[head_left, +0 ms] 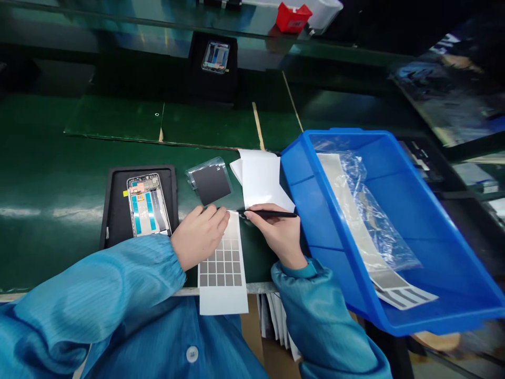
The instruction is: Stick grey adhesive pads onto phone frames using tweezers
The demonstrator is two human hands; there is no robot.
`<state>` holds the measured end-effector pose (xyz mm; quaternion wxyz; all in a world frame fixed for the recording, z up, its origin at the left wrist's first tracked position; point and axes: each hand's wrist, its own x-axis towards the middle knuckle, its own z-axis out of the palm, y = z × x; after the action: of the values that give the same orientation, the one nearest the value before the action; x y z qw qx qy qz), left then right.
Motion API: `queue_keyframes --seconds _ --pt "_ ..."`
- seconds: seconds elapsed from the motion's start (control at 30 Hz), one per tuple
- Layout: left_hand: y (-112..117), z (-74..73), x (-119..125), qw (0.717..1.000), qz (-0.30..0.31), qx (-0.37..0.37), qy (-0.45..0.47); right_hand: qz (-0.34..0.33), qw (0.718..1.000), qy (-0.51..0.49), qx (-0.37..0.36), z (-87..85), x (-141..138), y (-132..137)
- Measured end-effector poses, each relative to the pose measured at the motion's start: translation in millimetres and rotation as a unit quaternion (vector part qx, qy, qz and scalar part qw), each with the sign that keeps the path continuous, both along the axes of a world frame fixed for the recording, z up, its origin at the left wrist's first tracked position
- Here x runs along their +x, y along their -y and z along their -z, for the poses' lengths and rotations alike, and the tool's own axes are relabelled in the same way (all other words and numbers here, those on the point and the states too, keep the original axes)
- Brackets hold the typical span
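My left hand (pixel 203 234) lies over the upper left of a white sticker sheet (pixel 223 301) with rows of grey squares. Its fingers are curled together at the sheet's top edge, hiding part of it. In my right hand (pixel 282 234) are slim black tweezers (pixel 272 213), their tip pointing left to the top of the sheet, close to my left fingertips. Left of the hands, an opened phone (pixel 148 205) with bare inner parts rests in a black tray (pixel 114 210); my left sleeve covers the tray's lower part.
Beyond my hands lie a dark square sheet in clear film (pixel 213 183) and white papers (pixel 260 179). To the right, a blue bin (pixel 327 237) holds sticker strips and clear plastic. Another phone (pixel 216 57) sits farther back, with a red box (pixel 292 18) above.
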<state>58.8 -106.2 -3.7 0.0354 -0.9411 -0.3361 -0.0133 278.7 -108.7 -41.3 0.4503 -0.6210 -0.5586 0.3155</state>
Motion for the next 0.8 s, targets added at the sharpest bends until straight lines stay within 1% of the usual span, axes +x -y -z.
queue_keyframes --seconds 0.07,0.17,0.23,0.3,0.33,0.37,0.47,0.5,0.57,0.67,0.8 --pt "0 0.8 1 1.0 -0.004 -0.015 0.01 0.007 1.0 -0.012 0.01 -1.8 0 1" --pt "-4 0.5 2 0.994 -0.028 -0.093 0.054 0.028 0.998 -0.034 0.037 -8.0 0 3" --pt "-9 -4.2 -1 0.986 -0.045 -0.14 0.082 0.04 0.997 -0.05 0.053 -14.6 -1 6" --pt "-15 -14.2 -8 0.976 -0.066 -0.168 0.119 0.036 0.995 -0.066 0.06 -22.8 -6 9" --pt "-17 -20.9 -13 0.967 -0.081 -0.186 0.154 0.027 0.995 -0.073 0.062 -27.3 -9 11" --pt "-19 -28.1 -18 0.951 -0.099 -0.214 0.198 0.015 0.995 -0.08 0.062 -32.0 -14 13" --pt "-20 -47.3 -36 0.892 -0.134 -0.3 0.31 -0.029 0.993 -0.096 0.066 -46.1 -33 18" --pt "-19 -51.2 -42 0.883 -0.134 -0.309 0.327 -0.042 0.992 -0.1 0.067 -50.2 -40 18" --pt "-16 -54.7 -54 0.875 -0.129 -0.309 0.35 -0.066 0.99 -0.112 0.061 -56.8 -54 19" --pt "-9 -52.6 -72 0.866 -0.14 -0.288 0.384 -0.088 0.986 -0.138 0.043 -61.1 -73 19" --pt "-1 -49.0 -96 0.844 -0.178 -0.278 0.422 -0.092 0.983 -0.161 0.012 -60.0 -94 15"
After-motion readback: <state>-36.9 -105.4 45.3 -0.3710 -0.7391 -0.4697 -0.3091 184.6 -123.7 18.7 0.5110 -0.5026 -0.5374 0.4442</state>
